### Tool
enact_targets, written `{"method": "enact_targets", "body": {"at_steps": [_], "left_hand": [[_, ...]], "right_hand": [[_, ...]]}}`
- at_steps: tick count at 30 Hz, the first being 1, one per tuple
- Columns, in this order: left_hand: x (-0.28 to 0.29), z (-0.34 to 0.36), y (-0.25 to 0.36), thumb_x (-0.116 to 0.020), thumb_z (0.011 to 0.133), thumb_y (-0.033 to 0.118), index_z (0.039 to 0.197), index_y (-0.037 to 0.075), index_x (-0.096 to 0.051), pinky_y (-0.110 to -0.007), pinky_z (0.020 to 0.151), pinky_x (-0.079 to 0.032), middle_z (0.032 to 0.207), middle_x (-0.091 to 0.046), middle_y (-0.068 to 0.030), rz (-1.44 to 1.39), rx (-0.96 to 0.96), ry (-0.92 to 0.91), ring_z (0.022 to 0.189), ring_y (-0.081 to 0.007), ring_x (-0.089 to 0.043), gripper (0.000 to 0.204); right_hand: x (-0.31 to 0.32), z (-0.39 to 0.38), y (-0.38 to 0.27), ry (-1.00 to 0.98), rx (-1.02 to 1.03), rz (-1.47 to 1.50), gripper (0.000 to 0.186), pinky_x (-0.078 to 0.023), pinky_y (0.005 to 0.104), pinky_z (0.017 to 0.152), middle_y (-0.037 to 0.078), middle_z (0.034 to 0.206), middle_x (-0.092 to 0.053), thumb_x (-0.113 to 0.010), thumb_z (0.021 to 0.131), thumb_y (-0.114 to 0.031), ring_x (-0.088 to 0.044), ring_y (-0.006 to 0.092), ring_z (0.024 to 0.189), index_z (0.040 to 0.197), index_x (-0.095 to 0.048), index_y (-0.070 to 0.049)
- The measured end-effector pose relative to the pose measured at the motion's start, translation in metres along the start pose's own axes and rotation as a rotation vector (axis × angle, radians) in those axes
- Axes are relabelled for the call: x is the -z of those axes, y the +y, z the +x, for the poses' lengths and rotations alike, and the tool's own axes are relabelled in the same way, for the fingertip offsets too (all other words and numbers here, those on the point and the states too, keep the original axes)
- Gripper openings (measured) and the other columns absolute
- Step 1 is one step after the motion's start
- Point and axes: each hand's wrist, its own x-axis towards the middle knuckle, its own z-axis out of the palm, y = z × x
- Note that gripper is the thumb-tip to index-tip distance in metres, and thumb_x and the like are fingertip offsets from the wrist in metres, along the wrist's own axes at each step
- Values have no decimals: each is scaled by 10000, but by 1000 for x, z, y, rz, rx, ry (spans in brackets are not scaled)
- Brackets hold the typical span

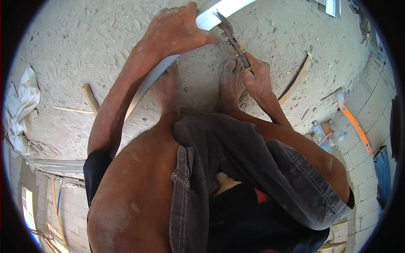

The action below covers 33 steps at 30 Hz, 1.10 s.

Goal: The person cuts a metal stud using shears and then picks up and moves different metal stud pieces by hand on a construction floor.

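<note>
A long, pale metal strip (158, 74), probably a drywall profile, runs slantwise from between my feet up past the top edge. My left hand (179, 31) is closed around it, with the thumb toward its right side. In my right hand (256, 79) is a pair of tin snips (233, 41), held by the yellow handles. The snips' jaws are at the strip's right edge, just beyond my left thumb, and one blade lies over the bright face. Whether the other blade is beneath the metal cannot be seen. Both bare feet stand on the dusty floor.
To the right are a curved wooden piece (297, 80), plastic bottles (322, 135) and an orange spirit level (354, 128) against a block wall (367, 105). A white sack (25, 107), a wooden stick (90, 99) and stacked metal profiles (61, 165) lie to the left.
</note>
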Motion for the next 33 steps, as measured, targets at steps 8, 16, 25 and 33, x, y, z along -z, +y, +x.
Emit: {"method": "enact_targets", "body": {"at_steps": [8, 16, 25, 33], "left_hand": [[-4, -23, -26, -725, 524, 478, 1361, 54, -436, -477, 934, -426, 1181, -558, -277, -469, 13, -267, 1111, -395, -557, 982], [-7, -31, -2, -699, 615, 357, 1247, -98, -448, -431, 888, -476, 1061, -603, -317, -380, 43, -203, 999, -398, -624, 819], [4, -29, 12, -708, 621, 363, 1197, -100, -475, -441, 863, -492, 1016, -616, -322, -298, 53, -232, 949, -403, -641, 775], [-1, -27, 7, -709, 624, 354, 1146, -85, -499, -445, 833, -505, 980, -626, -317, -258, 18, -164, 904, -399, -657, 713]], "right_hand": [[4, -16, 10, 33, 59, 85, 425, -471, 348, 638, 204, 732, -560, -574, 680, -80, -573, 331, 645, 1060, -550, 108], [-2, -7, 16, 180, 266, 62, 535, -456, 402, 878, 232, 1148, -537, -540, 624, -149, -553, 396, 1034, 1125, -548, 38], [6, -23, 15, 135, -185, 396, 651, -403, 388, 982, 225, 1186, -526, -514, 623, -165, -523, 373, 1114, 1247, -467, 16], [-4, -13, 25, 171, 20, 197, 641, -444, 390, 915, 228, 1107, -578, -505, 618, -171, -575, 365, 1020, 1229, -481, 23]]}}
